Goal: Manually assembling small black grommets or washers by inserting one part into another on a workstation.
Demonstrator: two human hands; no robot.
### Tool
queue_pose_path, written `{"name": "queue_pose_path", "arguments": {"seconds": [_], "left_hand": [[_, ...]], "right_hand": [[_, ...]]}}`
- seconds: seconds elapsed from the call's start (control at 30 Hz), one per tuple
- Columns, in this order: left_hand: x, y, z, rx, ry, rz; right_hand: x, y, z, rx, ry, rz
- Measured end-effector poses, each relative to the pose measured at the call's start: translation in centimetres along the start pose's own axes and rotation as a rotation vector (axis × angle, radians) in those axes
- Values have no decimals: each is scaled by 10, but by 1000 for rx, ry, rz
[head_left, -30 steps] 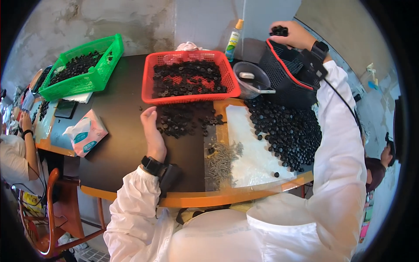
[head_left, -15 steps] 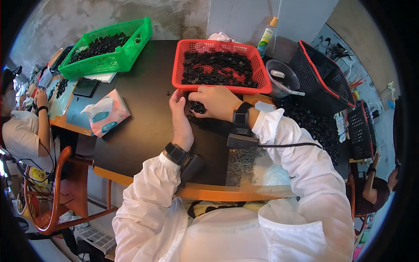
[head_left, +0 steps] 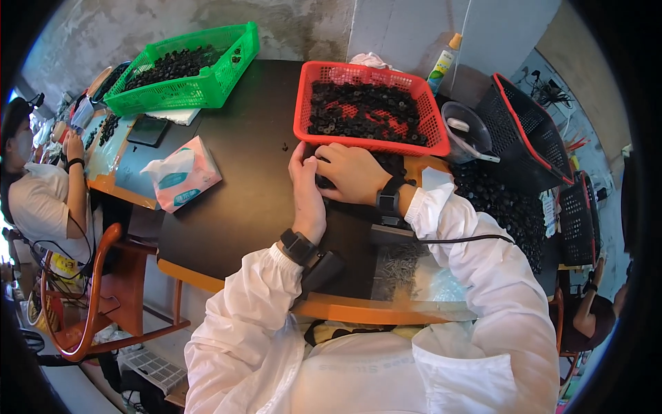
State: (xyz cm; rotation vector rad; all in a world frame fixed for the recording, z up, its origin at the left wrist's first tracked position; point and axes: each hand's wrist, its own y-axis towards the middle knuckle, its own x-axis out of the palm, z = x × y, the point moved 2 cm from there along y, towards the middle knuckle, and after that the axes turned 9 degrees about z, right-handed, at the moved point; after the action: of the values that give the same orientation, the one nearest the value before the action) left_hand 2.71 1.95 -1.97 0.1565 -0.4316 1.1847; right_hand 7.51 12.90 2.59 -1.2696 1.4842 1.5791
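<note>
My left hand [head_left: 309,193] stands on its edge on the dark tabletop, its fingers stretched out and slightly cupped toward the right. Against it, my right hand [head_left: 353,174] curls over several small black round parts [head_left: 324,181], which show only partly between the two palms. Both hands are just in front of a red plastic basket [head_left: 441,141] that holds many black ring-shaped parts [head_left: 362,114]. More black parts [head_left: 392,163] lie on the table behind my right wrist.
Screws [head_left: 398,269] lie near the front edge. Loose black parts [head_left: 500,207] are heaped at the right, beside black crates [head_left: 514,138] and a clear tub [head_left: 476,131]. Leftward are a tissue pack [head_left: 189,172], a phone [head_left: 148,131], a green basket [head_left: 214,90] and a co-worker [head_left: 48,200].
The right hand has closed in against the left, hiding most of the black parts that showed in its fingers. The whole view has shifted slightly, so the scene sits farther right.
</note>
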Motion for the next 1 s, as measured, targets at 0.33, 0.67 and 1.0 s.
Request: {"name": "queue_pose_path", "arguments": {"seconds": [0.33, 0.67, 1.0], "left_hand": [[-2, 5, -4, 143, -49, -66], [-13, 15, -12, 149, -105, 2], [-39, -25, 52, 382, 251, -302]], "right_hand": [[-5, -4, -3, 4, 113, 81], [-8, -9, -3, -10, 238, 17], [-20, -18, 16, -154, 384, -6]]}}
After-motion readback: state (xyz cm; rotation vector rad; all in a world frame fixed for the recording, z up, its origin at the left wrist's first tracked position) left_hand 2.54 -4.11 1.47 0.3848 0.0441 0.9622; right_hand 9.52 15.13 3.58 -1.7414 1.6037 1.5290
